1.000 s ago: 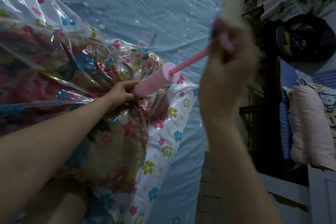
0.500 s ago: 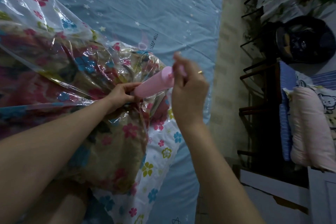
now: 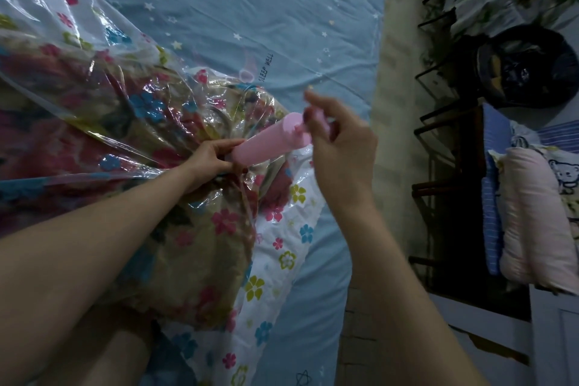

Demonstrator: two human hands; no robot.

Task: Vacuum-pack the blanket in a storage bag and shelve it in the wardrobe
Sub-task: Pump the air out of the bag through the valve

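A clear storage bag printed with flowers lies on the blue bed sheet. A brown flowered blanket shows through its crumpled plastic. A pink hand pump stands tilted on the bag, its base at the bag's surface. My left hand grips the pump's lower end against the bag. My right hand holds the pump's handle, which sits almost fully pushed into the barrel.
The bed's right edge runs down the middle of the view, with a strip of floor beside it. A dark metal rack, a black round fan and a pink pillow stand at the right.
My right hand pushed the handle from fully pulled out down into the barrel; the pink rod is no longer showing. The left hand stayed at the pump's base.
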